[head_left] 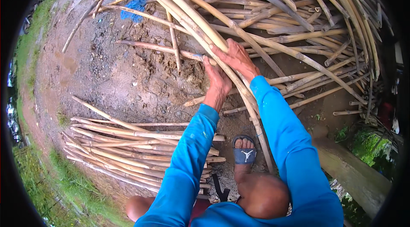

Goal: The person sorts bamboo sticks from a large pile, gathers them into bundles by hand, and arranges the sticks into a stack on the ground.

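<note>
Nearest the camera are the person's bare knees and a foot in a blue sandal (244, 152) planted on the muddy ground (106, 77). To the near left lies a stack of cut cane lengths (128, 148), laid side by side with their long axes running left to right. A grey timber beam (354, 175) slants across the near right.

Both blue sleeves reach forward to the middle of the scene, where the hands meet on one long pale cane pole (188, 11). The left hand (218, 82) sits a little nearer, fingers curled around the pole from the left side. The right hand (237, 58) is just beyond it and slightly right, palm down, fingers closed over the same pole. The two hands are almost touching, so the grip is narrow and both hold the pole firmly. A small blade may sit at the left hand's far edge, but I cannot tell for sure.

The pole's long axis runs diagonally: its near end drops past the sandal at lower right, and it sweeps away to the far left, curving past the hands. So most of its length lies beyond and left of the hands, with a shorter stretch between them and the foot.

Farther off and to the right spreads a big loose pile of canes (299, 26), crossing at many angles. A scrap of blue cloth (136, 7) lies on the mud at the far left.
</note>
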The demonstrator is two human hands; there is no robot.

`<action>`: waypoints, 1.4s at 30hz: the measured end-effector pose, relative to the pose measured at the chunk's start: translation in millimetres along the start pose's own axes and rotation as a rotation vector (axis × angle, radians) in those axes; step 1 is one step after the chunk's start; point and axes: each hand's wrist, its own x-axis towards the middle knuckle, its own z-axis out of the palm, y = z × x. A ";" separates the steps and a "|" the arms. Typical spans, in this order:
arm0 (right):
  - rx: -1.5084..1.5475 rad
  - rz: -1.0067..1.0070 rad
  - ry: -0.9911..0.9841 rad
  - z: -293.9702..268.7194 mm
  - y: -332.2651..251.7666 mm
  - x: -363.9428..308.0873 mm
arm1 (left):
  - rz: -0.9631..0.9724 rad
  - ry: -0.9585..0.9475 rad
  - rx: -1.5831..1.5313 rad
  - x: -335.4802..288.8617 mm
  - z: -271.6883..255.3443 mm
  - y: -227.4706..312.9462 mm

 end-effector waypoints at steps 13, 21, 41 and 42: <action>0.089 0.231 -0.349 -104.4 -77.7 -124.5 | 0.077 0.092 -0.161 -162.6 130.5 -25.4; 0.286 0.570 -0.394 -125.1 -124.7 -298.0 | 0.024 0.497 0.100 -340.8 155.2 -83.9; 0.580 0.587 -0.479 -120.9 -157.4 -434.2 | -0.691 0.305 0.769 -473.4 133.1 -13.1; 0.611 0.646 -0.476 -117.7 -154.4 -433.9 | -0.770 0.367 0.667 -455.9 112.9 -10.5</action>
